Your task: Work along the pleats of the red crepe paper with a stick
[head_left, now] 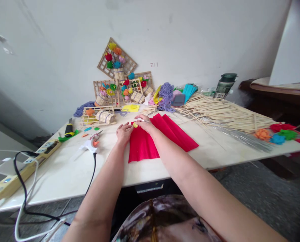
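A creased red sheet (142, 146) lies on the white table, its right part reaching past my right forearm. Near its upper left corner rests a small yellow piece (135, 124). My right hand (144, 123) grips a white pen (142, 120) just to the right of that piece. At the sheet's left edge my left hand (124, 131) lies with its fingers spread, the fingertips close to the yellow piece; whether they touch it I cannot tell.
A white glue gun (89, 145), a cutter (69, 129) and a power strip (42, 151) are on the left. Lattice panels with flowers (106, 90) stand behind. Purple yarn (166, 95), many thin sticks (223, 109) and a bottle (225, 84) lie or stand to the right.
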Tool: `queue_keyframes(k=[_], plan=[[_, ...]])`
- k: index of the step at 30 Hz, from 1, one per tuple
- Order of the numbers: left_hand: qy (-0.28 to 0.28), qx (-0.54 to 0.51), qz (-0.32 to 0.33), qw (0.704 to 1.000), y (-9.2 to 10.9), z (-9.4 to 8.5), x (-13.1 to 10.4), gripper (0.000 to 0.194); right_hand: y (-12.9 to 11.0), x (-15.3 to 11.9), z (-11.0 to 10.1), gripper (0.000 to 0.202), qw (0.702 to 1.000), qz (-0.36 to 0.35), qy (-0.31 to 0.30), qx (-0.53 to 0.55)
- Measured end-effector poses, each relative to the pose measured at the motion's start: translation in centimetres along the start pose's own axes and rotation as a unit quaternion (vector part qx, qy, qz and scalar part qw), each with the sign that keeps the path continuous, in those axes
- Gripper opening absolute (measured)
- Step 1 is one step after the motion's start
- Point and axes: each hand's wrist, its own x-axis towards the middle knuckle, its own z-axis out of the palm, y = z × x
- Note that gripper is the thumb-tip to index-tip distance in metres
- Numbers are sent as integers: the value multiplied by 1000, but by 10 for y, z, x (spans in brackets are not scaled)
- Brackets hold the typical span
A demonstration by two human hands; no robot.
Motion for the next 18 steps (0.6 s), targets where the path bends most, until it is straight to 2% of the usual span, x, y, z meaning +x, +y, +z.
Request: queue_keyframes(k=[3,6,8,11,18], plan=[[18,-7,-2,1000,2,-1,-5,33,0,2,-8,25,996,43,45,-63],[12,38,12,999,4,-2,-9,47,0,3,-13,26,988,86,73,-106],[-14,76,24,997,4,-1,-11,54,-2,3,-15,25,984,105,77,-121],[-55,122,32,990,5,-2,-12,54,-5,2,-16,25,981,119,71,-137],[-82,155,25,984,0,-6,-12,60,4,4,-16,28,978,108,61,-166]])
